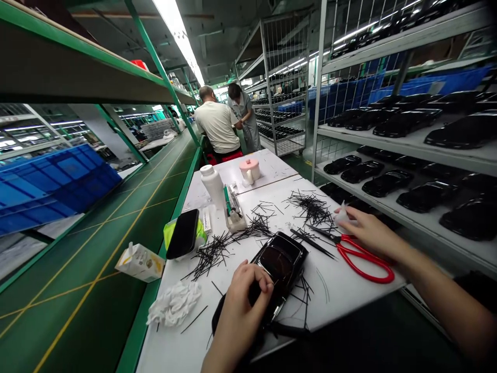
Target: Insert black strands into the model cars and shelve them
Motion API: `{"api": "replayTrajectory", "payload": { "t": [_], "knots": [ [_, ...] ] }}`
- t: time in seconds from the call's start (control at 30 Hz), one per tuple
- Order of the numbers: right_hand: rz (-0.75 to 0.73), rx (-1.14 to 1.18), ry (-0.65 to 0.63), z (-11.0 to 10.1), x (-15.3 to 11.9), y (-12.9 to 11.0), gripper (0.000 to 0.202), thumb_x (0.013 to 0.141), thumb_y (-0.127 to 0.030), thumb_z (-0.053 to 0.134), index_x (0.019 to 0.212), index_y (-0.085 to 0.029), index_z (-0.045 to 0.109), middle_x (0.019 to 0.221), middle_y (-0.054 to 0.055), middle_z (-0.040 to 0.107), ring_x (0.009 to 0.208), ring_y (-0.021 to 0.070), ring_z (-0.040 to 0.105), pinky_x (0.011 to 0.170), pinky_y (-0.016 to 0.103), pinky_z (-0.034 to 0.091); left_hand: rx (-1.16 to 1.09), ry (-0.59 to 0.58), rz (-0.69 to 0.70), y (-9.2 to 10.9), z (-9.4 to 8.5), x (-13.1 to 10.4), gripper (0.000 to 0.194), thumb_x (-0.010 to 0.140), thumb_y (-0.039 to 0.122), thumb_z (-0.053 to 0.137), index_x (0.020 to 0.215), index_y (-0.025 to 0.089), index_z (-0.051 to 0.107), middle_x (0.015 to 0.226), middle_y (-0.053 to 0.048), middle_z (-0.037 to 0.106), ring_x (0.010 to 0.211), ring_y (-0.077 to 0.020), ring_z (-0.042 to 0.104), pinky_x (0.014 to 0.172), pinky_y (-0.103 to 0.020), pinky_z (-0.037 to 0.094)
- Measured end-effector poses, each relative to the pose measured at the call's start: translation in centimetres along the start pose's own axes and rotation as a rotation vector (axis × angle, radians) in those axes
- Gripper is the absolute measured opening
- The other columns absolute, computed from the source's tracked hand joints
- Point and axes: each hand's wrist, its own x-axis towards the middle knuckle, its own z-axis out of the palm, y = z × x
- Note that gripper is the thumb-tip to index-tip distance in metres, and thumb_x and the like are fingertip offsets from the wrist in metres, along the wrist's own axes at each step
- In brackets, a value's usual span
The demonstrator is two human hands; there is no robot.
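My left hand (248, 292) is curled over the near part of a glossy black model car (285, 254), its fingertips against the body. The car sits tilted at the table's near side, and the hand hides part of it. At the right edge, my right hand (363, 228) is closed on a small translucent white thing (342, 217) with a pointed top; its kind is unclear. Just below that hand lie red-handled scissors (363, 259), with dark tweezers (312, 242) to their left. Thin black strips (310, 207) are piled beyond the car, with more strips (212, 254) at its left.
A crumpled white cloth (174, 305), a phone (184, 233), a drink carton (142, 261), a white bottle (213, 184), a tool holder (235, 220) and a pink-lidded mug (249, 170) stand leftward and behind. Racks of model cars (388, 178) line the right. Two people (217, 127) are ahead.
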Motion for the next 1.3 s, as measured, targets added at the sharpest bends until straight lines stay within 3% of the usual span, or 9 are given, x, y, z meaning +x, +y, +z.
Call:
{"api": "replayTrajectory", "payload": {
  "t": [0.13,0.27,0.37,0.47,0.57,0.8,1.3],
  "knots": [
    [0.000,0.294,-0.068,1.0,-2.9,-4.1,0.038,0.090,-0.050,0.055,0.119,-0.026,0.046,0.100,0.008,0.076,0.087,0.0255,0.071,0.071,0.035,0.055,-0.116,0.009,-0.056,-0.3,-0.1,-0.3,0.023,0.093,0.019,0.054,0.075,0.023,0.040,0.090,-0.002,0.061,0.101,-0.0195,0.055,0.093,-0.034,0.041],
    [-0.110,0.567,-0.011,3.6,-7.6,-8.4,0.024,0.082,-0.043,0.071,0.097,-0.028,0.061,0.082,0.003,0.069,0.069,0.0214,0.064,0.055,0.031,0.050,-0.161,0.019,-0.056,-0.3,0.2,-0.3,0.023,0.092,0.016,0.056,0.075,0.022,0.043,0.090,-0.002,0.062,0.102,-0.0191,0.054,0.092,-0.032,0.041],
    [-0.300,0.731,0.059,6.4,-10.0,-9.9,0.015,0.089,-0.038,0.061,0.079,-0.027,0.058,0.064,0.001,0.054,0.057,0.0193,0.051,0.053,0.035,0.044,-0.164,0.015,-0.022,-0.3,0.3,-0.3,0.022,0.093,0.015,0.056,0.075,0.022,0.044,0.087,-0.002,0.063,0.102,-0.0187,0.054,0.095,-0.033,0.040],
    [-0.449,0.697,-0.006,8.6,-10.7,-10.5,0.021,0.092,-0.029,0.053,0.072,-0.025,0.057,0.060,0.001,0.054,0.062,0.0205,0.050,0.065,0.040,0.042,-0.170,0.028,0.011,-0.4,0.4,-0.3,0.023,0.092,0.014,0.057,0.075,0.022,0.044,0.085,-0.001,0.064,0.100,-0.0182,0.054,0.098,-0.033,0.039],
    [-0.493,0.605,-0.072,9.5,-10.6,-11.1,0.018,0.090,-0.020,0.054,0.073,-0.023,0.058,0.063,-0.001,0.060,0.060,0.0184,0.049,0.071,0.041,0.039,-0.170,0.034,0.033,-0.6,0.4,-0.3,0.023,0.092,0.014,0.057,0.075,0.022,0.044,0.085,-0.002,0.065,0.101,-0.0186,0.055,0.099,-0.033,0.040],
    [-0.547,0.489,-0.079,9.2,-10.4,-12.1,0.017,0.087,-0.013,0.054,0.074,-0.022,0.056,0.062,-0.003,0.060,0.055,0.0152,0.047,0.068,0.039,0.036,-0.167,0.025,0.026,-0.4,0.5,-0.2,0.022,0.091,0.014,0.057,0.074,0.022,0.045,0.087,-0.002,0.066,0.098,-0.0188,0.057,0.096,-0.033,0.042],
    [-0.567,0.444,-0.052,9.1,-10.5,-12.3,0.017,0.088,-0.011,0.052,0.076,-0.023,0.053,0.061,-0.003,0.059,0.055,0.0159,0.047,0.064,0.038,0.038,-0.172,0.034,0.041,-0.4,0.5,-0.4,0.021,0.091,0.013,0.055,0.074,0.022,0.045,0.088,-0.004,0.067,0.098,-0.0203,0.058,0.098,-0.037,0.043]
  ]
}}
